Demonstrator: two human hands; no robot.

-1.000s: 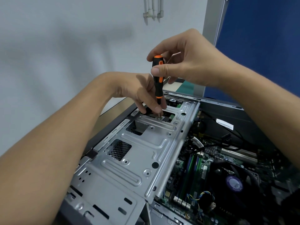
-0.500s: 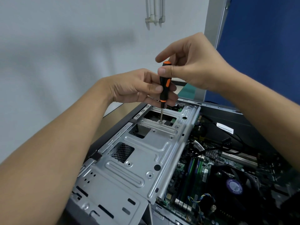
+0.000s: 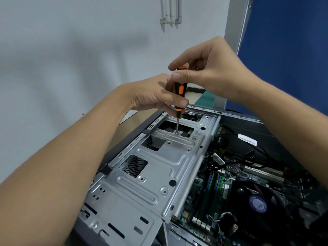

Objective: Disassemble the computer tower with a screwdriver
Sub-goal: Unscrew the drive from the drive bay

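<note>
Left hand crept lower, pinching screwdriver steady; right hand grips cap, turning mid-frame screw.

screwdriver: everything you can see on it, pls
The screwdriver has a black handle with orange inserts and an orange cap, plastic or rubber by its look, and a thin bare-metal shaft. It stands near upright, tip down on a screw in the silver drive cage. The right hand pinches the handle's top between thumb and fingers. The left hand holds its lower end, just above the shaft.
</note>
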